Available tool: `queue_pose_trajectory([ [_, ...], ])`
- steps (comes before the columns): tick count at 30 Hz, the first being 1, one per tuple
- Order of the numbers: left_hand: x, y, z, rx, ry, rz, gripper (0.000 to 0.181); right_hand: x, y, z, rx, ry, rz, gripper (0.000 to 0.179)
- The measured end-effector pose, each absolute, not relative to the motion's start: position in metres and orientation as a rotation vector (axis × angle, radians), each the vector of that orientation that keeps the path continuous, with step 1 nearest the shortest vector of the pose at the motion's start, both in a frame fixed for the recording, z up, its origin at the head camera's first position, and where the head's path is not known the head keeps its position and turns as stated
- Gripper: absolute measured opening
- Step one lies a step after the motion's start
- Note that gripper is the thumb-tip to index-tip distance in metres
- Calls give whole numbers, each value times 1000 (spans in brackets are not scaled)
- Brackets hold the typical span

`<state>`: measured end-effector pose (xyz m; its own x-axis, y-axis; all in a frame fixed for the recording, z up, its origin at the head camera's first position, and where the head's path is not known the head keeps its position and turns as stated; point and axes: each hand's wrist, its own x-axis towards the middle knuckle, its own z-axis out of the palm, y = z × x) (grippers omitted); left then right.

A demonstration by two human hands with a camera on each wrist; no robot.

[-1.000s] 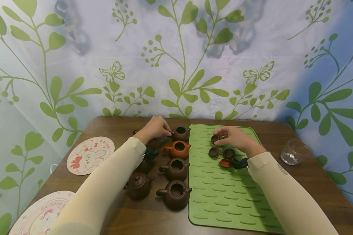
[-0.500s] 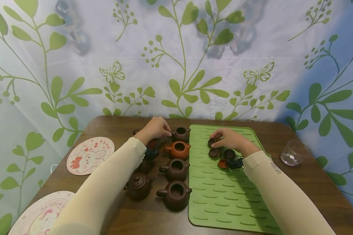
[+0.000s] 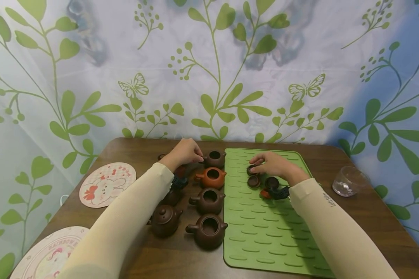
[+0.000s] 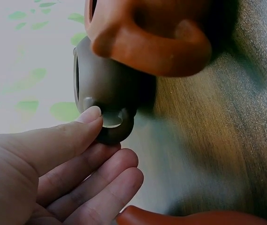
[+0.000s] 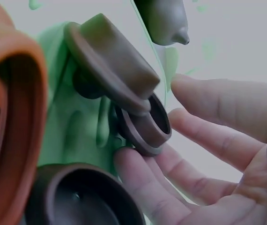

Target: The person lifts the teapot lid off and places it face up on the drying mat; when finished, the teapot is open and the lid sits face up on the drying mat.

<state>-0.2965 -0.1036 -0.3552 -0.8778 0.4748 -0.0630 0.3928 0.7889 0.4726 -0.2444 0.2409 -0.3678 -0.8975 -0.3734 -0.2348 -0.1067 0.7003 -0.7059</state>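
Observation:
My left hand (image 3: pixel 186 154) pinches the handle of a small dark brown teapot (image 4: pixel 110 79), thumb above and index finger below. This teapot is lidless and stands at the far end of a column with an orange teapot (image 3: pixel 212 182) and two more brown ones. Over the green mat (image 3: pixel 244 232), my right hand (image 3: pixel 276 166) has its fingers around a dark teapot lid (image 5: pixel 148 136), which lies upturned. The fingertips are beside the lid, while the thumb looks apart from it. Close by are two other dark lids (image 3: pixel 254 181) and an orange lid (image 5: pixel 28 84).
A lidded brown teapot (image 3: pixel 165 224) stands left of the column, with more teapots partly hidden under my left arm. Two round patterned mats (image 3: pixel 108 182) lie on the table's left. A clear glass (image 3: pixel 347 184) stands at the right edge.
My right hand has moved left with the dark lid and lowered it onto the mat behind the other lids. The left hand has stayed at the far teapot's handle.

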Motion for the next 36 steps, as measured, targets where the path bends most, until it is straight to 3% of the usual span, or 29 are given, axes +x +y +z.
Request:
queue_pose_trajectory([
  [25, -294, -103, -352, 680, 2800, 676, 12, -237, 252, -348, -361, 2564, -1068, 49],
  [36, -290, -109, -330, 733, 2835, 658, 17, -235, 246, -339, -404, 2674, -1048, 43],
])
